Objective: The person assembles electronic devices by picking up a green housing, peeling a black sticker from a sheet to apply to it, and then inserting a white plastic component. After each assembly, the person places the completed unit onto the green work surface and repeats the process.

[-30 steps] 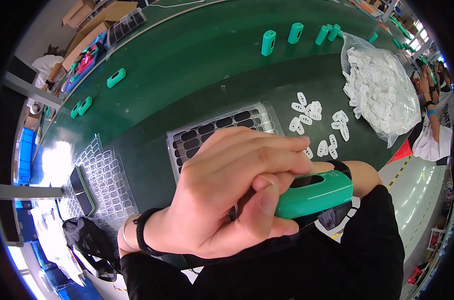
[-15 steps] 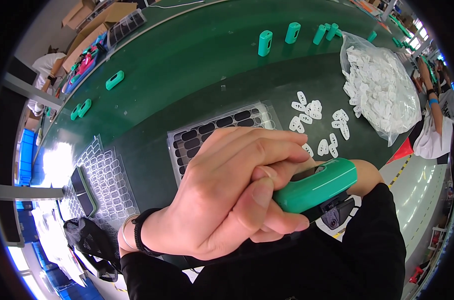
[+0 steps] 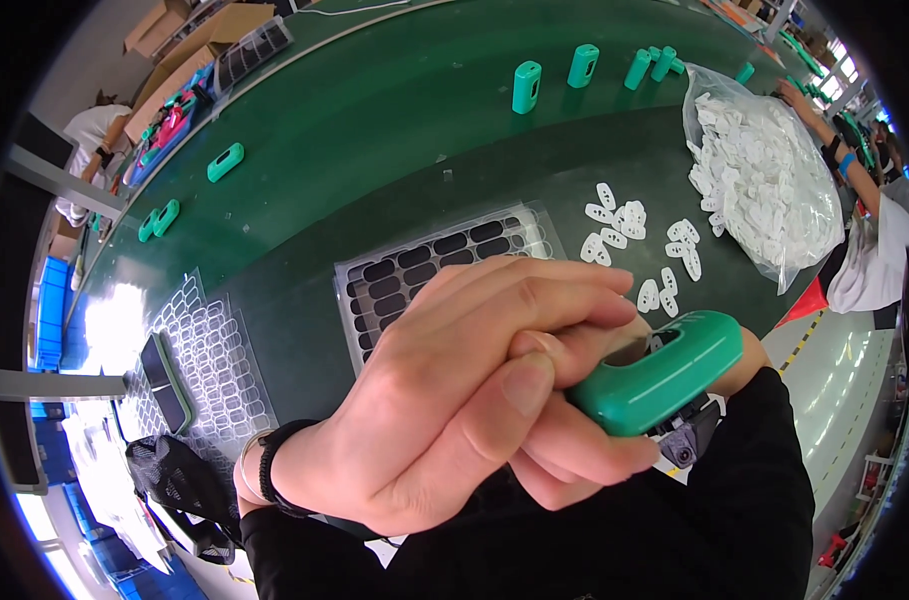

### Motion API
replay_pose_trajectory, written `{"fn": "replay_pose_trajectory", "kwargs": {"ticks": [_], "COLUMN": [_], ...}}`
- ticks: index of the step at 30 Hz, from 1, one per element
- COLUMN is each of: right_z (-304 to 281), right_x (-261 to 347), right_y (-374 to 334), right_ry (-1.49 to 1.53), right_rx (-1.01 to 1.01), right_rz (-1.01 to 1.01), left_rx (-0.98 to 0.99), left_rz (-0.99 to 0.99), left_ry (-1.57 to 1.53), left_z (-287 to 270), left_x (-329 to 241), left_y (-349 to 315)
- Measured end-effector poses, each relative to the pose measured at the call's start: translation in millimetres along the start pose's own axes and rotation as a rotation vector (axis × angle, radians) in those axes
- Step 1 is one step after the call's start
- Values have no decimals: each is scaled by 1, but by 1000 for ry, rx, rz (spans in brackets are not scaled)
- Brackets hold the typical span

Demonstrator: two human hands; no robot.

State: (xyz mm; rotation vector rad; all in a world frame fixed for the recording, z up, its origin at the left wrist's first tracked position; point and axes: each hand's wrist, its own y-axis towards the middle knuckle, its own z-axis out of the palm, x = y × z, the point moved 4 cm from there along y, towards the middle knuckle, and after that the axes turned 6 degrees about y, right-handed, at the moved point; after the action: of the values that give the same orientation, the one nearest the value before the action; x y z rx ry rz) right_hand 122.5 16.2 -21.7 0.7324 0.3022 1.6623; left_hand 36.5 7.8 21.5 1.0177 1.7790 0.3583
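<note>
L hand [image 3: 424, 400]: fingers bent against green case [image 3: 664, 385] just R of them, prob. to steady it; can't tell if gripping. R wrist [image 3: 755, 370] behind case; R hold mostly hidden, unclear.

I wear a black top [image 3: 574, 545]; its left sleeve [image 3: 304, 555] and right sleeve [image 3: 749, 470] are plain black. A ribbed black band [image 3: 267, 465] circles my left wrist, with a thin silvery bangle [image 3: 244, 462] nearer the cuff. My left hand [image 3: 434, 390] has a short thumbnail.
</note>
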Motion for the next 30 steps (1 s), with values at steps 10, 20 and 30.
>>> {"fn": "replay_pose_trajectory", "kwargs": {"ticks": [10,20,30], "right_z": [1,3,5], "right_x": [3,3,-3], "right_y": [5,3,2], "right_ry": [209,164,169], "right_rx": [241,155,-5], "right_rz": [196,134,11], "left_rx": [-6,22,46], "left_rz": [-81,-132,-177], "left_ry": [-79,-131,-171], "left_z": [-4,-1,-4], "left_x": [6,5,8], "left_y": [-19,-20,-15]}}
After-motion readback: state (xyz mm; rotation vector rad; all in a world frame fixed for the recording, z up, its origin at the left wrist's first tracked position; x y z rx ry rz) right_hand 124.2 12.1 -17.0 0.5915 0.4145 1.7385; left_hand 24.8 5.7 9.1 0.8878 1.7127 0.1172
